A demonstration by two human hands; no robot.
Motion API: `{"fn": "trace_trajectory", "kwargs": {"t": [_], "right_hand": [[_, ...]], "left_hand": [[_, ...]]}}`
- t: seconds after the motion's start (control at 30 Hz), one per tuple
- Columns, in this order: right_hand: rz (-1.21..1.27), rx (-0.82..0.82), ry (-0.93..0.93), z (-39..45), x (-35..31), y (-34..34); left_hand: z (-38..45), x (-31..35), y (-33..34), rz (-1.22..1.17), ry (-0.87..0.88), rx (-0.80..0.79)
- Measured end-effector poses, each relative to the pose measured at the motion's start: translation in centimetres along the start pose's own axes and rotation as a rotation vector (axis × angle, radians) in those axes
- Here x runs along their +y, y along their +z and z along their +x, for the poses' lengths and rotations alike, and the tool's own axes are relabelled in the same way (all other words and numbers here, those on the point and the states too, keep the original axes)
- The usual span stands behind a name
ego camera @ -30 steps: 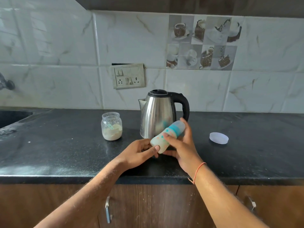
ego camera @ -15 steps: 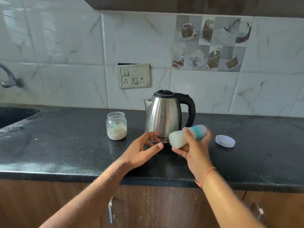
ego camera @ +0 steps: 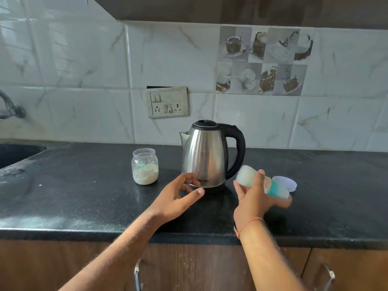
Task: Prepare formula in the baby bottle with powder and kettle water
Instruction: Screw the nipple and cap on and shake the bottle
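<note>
We've got the baby bottle (ego camera: 260,182) in the right hand (ego camera: 255,198), fingers and thumb wrapped round its middle, bottle tipped roughly sideways above the tabletop (ego camera: 84,196), pale base end toward the kettle (ego camera: 206,154), teal end pointing right. The bottle is motion-blurred, so we can't read cap or contents. Left hand (ego camera: 178,196) is free, fingers loosely spread, holding nothing, hovering just in front of the kettle's base; we can't tell whether the fingertips touch the steel. Kettle: brushed stainless body, black lid and black loop handle, upright on the dark speckled stone. Left of it, near but apart, stands a clear glass jar (ego camera: 144,166), no lid, about a third full of off-white powder with a teal scoop (ego camera: 142,165) stuck in it. A round translucent white lid (ego camera: 286,182) lies flat on the tabletop, partly hidden behind the bottle and right fingers. An orange thread (ego camera: 247,224) circles the right wrist.
</note>
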State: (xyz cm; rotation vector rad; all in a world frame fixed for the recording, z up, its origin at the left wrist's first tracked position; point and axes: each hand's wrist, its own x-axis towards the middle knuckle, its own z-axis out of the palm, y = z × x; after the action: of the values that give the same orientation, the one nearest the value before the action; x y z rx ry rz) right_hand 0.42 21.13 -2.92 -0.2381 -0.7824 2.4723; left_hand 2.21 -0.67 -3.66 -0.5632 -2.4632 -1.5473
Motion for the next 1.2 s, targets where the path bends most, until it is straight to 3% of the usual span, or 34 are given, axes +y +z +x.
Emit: {"fn": "trace_trajectory", "kwargs": {"t": [0.03,0.1,0.17,0.27,0.3,0.4,0.43,0.47,0.57,0.63,0.67,0.7,0.73,0.8,0.87,0.9,0.97,1.03,1.1,1.13,1.2], "right_hand": [[-0.044,-0.017,0.017,-0.2,-0.2,0.2],[-0.359,-0.336,0.146,-0.9,-0.2,0.4],[-0.475,-0.420,0.217,-0.9,-0.3,0.5],[-0.072,-0.093,0.083,0.5,-0.1,-0.3],[-0.034,-0.051,0.101,0.6,0.0,-0.4],[-0.277,-0.328,0.284,-0.4,-0.3,0.0],[-0.335,-0.342,0.285,-0.5,-0.5,0.3],[-0.336,-0.304,0.239,-0.4,-0.3,0.6],[0.011,-0.004,0.052,0.8,0.0,-0.3],[-0.173,-0.162,0.121,0.0,-0.3,0.2],[-0.241,-0.312,0.269,-0.2,-0.1,0.1],[-0.311,-0.352,0.315,-0.4,-0.2,0.1],[-0.358,-0.351,0.278,-0.5,-0.3,0.7],[-0.122,-0.130,0.087,0.0,-0.4,0.3],[0.032,-0.007,0.092,0.7,-0.4,0.1],[-0.068,-0.071,0.112,0.3,-0.7,0.4],[-0.193,-0.277,0.334,0.1,-0.4,0.0],[-0.211,-0.257,0.337,-0.3,-0.7,0.8],[-0.017,-0.066,0.107,0.9,-0.4,-0.3],[0.055,0.025,0.110,1.6,0.0,-0.6],[-0.051,-0.110,0.198,0.5,-0.4,0.3]], "left_hand": [[0.0,0.1,0.0,0.006,0.007,0.002],[-0.1,0.1,0.2,0.024,0.021,-0.005],[-0.1,0.1,0.1,0.052,0.029,-0.013],[0.0,0.0,0.1,0.063,0.030,-0.022],[0.0,-0.1,0.1,0.067,0.034,-0.019],[-0.1,-0.2,0.3,0.063,0.034,-0.017],[0.0,-0.4,0.2,0.069,0.040,-0.010],[0.1,-0.3,0.1,0.077,0.038,-0.010],[0.1,-0.4,0.2,0.092,0.035,0.007],[0.0,-0.3,0.2,0.075,0.038,0.017],[0.0,-0.4,0.3,0.069,0.039,0.015],[0.1,-0.5,0.4,0.069,0.044,0.019],[0.2,-0.6,0.3,0.077,0.046,0.026],[0.2,-0.5,0.2,0.081,0.037,0.025],[0.2,-0.7,0.2,0.073,0.043,0.028],[0.2,-0.6,0.1,0.069,0.039,0.023],[0.2,-0.6,0.3,0.065,0.036,0.013],[0.3,-0.7,0.2,0.072,0.037,0.019],[0.3,-0.6,0.2,0.079,0.030,0.015],[0.2,-0.7,0.2,0.084,0.035,0.020],[0.2,-0.7,0.1,0.086,0.036,0.021]]}}
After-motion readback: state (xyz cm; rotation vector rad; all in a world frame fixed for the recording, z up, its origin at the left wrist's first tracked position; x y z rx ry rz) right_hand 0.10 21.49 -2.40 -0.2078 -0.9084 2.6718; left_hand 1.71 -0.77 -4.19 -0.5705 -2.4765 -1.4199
